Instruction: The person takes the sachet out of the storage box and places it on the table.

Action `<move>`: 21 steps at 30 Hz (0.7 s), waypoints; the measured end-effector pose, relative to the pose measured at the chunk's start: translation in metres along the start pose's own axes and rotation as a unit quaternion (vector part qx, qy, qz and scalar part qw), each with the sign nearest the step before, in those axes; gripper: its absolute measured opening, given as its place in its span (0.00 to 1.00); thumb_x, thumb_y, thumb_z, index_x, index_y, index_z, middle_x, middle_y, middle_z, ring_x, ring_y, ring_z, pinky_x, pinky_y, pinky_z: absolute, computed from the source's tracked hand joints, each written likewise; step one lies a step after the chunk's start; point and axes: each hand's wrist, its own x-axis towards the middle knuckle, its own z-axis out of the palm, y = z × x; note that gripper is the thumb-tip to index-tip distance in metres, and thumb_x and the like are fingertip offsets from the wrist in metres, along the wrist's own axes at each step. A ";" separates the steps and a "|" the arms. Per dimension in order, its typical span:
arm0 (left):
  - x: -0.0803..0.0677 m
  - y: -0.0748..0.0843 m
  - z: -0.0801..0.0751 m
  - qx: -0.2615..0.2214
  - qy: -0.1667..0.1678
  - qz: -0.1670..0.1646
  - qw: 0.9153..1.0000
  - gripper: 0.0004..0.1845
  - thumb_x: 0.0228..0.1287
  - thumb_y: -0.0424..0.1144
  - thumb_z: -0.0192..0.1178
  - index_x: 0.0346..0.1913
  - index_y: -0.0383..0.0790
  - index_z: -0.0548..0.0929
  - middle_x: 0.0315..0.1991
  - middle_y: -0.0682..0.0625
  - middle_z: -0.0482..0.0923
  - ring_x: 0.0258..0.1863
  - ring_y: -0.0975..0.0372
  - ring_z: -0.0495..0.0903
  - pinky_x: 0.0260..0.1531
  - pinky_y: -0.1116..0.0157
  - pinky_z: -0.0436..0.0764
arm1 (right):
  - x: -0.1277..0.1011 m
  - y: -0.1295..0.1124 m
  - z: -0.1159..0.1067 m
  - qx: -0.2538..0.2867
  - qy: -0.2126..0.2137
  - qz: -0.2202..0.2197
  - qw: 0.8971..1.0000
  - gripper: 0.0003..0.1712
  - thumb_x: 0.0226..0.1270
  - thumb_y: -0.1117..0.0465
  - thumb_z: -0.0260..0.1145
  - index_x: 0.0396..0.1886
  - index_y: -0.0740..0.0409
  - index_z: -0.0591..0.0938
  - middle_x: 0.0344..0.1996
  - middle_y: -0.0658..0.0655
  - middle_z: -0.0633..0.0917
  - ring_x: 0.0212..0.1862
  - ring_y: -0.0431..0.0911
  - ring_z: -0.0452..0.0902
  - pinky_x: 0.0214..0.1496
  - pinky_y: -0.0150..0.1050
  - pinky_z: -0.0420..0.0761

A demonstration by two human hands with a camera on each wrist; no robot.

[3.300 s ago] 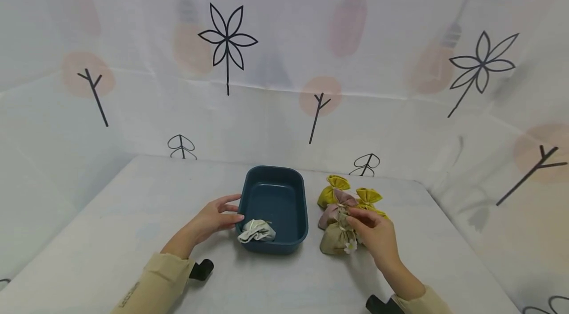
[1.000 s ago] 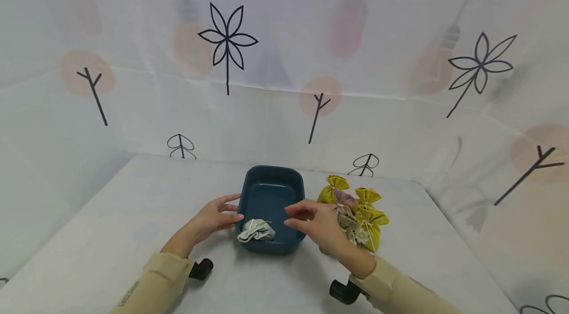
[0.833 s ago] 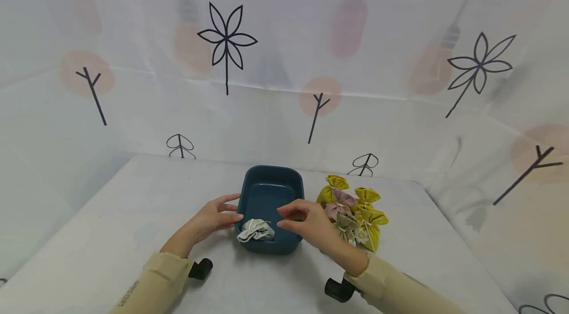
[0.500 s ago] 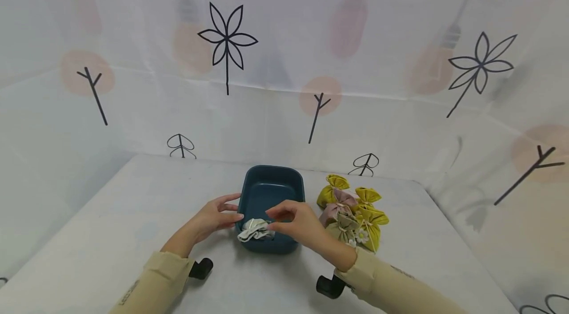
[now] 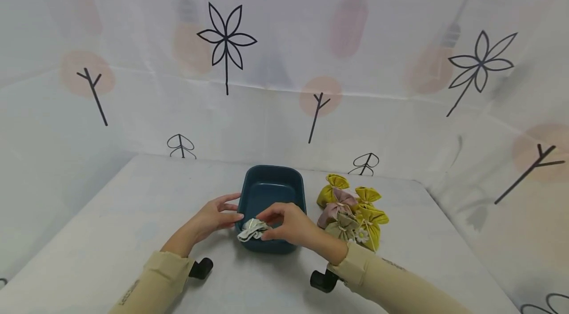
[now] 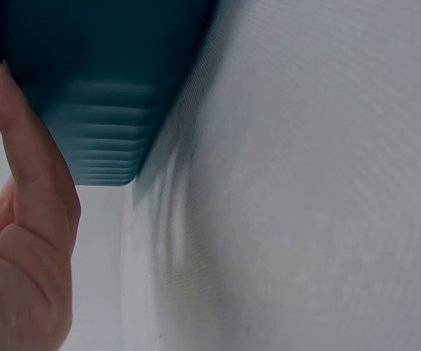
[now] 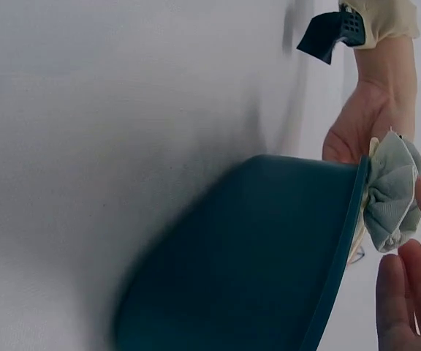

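A dark blue plastic box (image 5: 284,246) stands on the table. Lying at its front left corner is a small pale grey-green cloth pouch (image 5: 252,230), its gathered end over the rim. My left hand (image 5: 213,220) rests against the box's left side, thumb tip right at the rim, as the left wrist view (image 6: 28,183) also has it. Over the box's front half, my right hand (image 5: 291,225) reaches toward the pouch. Its thumb and forefinger are parted at the pouch's right side; in the right wrist view, the fingers (image 7: 395,300) are beside the pouch's gathered cloth.
To the right of the box, several tied cloth pouches cluster: yellow ones (image 5: 373,220), a pink one (image 5: 331,212) and an olive-beige one (image 5: 342,227) with a white flower close by. A patterned white curtain (image 5: 266,121) hangs behind the white table (image 5: 146,205).
My right hand has left the olive-beige pouch among the cluster and moved left across the box to the pale pouch. My left hand has stayed at the box's side.
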 end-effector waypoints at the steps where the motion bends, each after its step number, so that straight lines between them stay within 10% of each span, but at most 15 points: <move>1: 0.000 0.000 0.000 -0.001 0.000 0.000 1.000 0.39 0.53 0.37 0.70 0.68 0.42 0.65 0.55 0.38 0.71 0.42 0.56 0.78 0.42 0.60 0.80 | 0.001 0.000 0.001 0.000 -0.005 0.001 1.000 0.19 0.50 0.68 0.74 0.45 0.63 0.83 0.40 0.55 0.82 0.42 0.45 0.79 0.48 0.43 0.79; 21: -0.004 0.001 0.001 -0.007 -0.007 0.009 1.000 0.38 0.55 0.35 0.67 0.68 0.42 0.63 0.55 0.38 0.70 0.41 0.57 0.78 0.43 0.59 0.79 | 0.008 0.006 0.007 0.024 -0.011 0.009 1.000 0.09 0.57 0.67 0.69 0.39 0.62 0.85 0.34 0.51 0.83 0.35 0.38 0.78 0.38 0.30 0.80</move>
